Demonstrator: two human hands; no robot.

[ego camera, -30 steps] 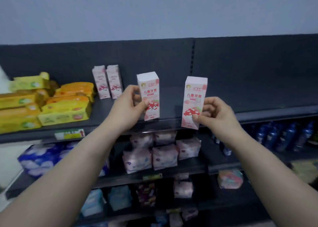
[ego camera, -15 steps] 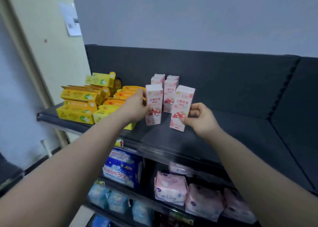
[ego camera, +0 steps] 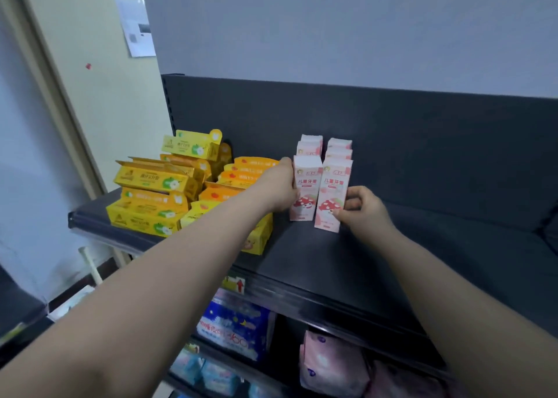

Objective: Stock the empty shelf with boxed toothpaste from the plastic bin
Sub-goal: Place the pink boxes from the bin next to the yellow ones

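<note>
Nearest us, a blue pack [ego camera: 235, 328] and a pink pack [ego camera: 332, 363] sit on the lower shelves. Above them we reach over the dark top shelf [ego camera: 347, 273]. Our left hand [ego camera: 279, 186] has its grip clamped on the left toothpaste box [ego camera: 305, 190]. Our right hand [ego camera: 363, 209] pinches the right toothpaste box [ego camera: 331, 196] by its right edge. Both stand long axis vertical, printed fronts toward us, touching side by side, the right one leaning slightly. Just behind are more pink boxes [ego camera: 311, 147] in two rows. Yellow boxes [ego camera: 151, 180] and orange boxes [ego camera: 244, 171] lie stacked flat to the left.
</note>
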